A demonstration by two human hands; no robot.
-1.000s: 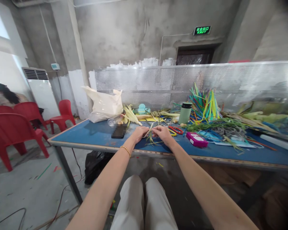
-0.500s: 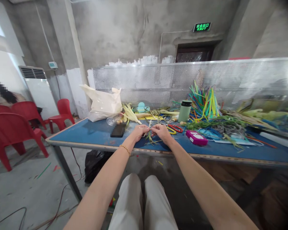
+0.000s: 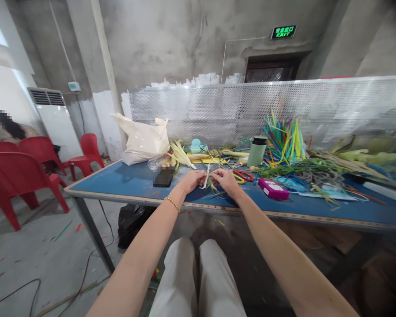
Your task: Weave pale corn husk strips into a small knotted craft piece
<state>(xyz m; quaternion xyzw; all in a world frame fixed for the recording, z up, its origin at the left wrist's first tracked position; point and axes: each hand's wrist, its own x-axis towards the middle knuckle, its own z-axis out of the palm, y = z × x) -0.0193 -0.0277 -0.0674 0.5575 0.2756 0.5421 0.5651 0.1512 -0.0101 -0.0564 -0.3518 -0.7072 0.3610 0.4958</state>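
Observation:
My left hand (image 3: 195, 180), with a beaded bracelet on its wrist, pinches a narrow pale strip (image 3: 207, 176) that looks like corn husk. Facing it, my right hand (image 3: 224, 179) has thumb and fingertips pressed together at the strip's right side; what exactly is between them is too small to make out. Thin green shreds (image 3: 215, 193) lie on the blue table (image 3: 102, 181) just beneath both hands. Red-handled scissors (image 3: 244, 175) lie to the right of my right hand, beside a yellow handle (image 3: 238, 179). A dark phone (image 3: 163, 177) lies to the left of my left hand.
A cream plastic bag (image 3: 145, 143) and pale husks (image 3: 180, 154) are at the back left. To the right stand a green flask (image 3: 257, 152), a purple box (image 3: 273, 189) and bundled coloured stems (image 3: 285, 138). Red chairs (image 3: 20, 180) and a seated person are at the left.
My hands have drawn slightly apart, and more of the pale strip shows between them. The whole view has shifted a little.

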